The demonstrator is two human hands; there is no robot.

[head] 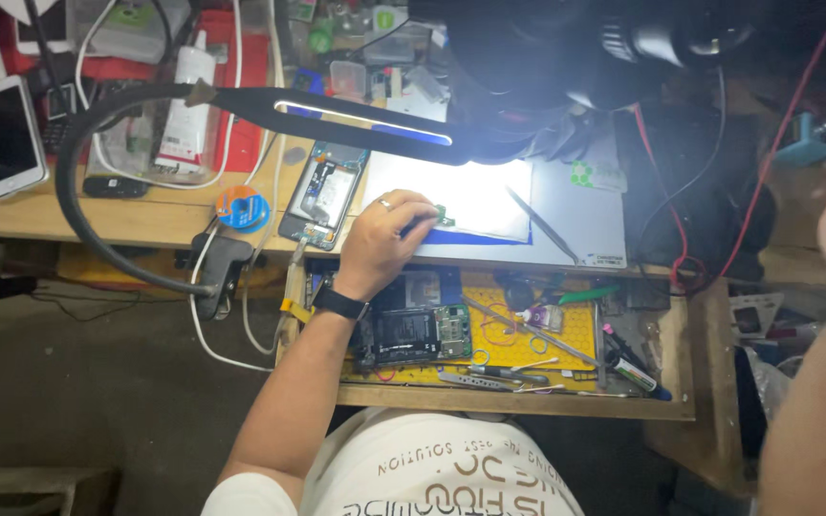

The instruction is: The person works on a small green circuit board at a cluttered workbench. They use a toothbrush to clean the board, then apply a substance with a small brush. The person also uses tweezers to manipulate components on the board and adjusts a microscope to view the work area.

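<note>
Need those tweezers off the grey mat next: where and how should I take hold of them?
Grip the tweezers around the middle of their thin shaft, coming from above and from the right. They lie flat and diagonal on the grey mat, with open mat on that side; the left hand sits to their left.

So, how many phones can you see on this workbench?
3: a white phone lying at the far left, an opened phone beside the left hand, and another opened phone in the drawer. The clutter may hide more.
</note>
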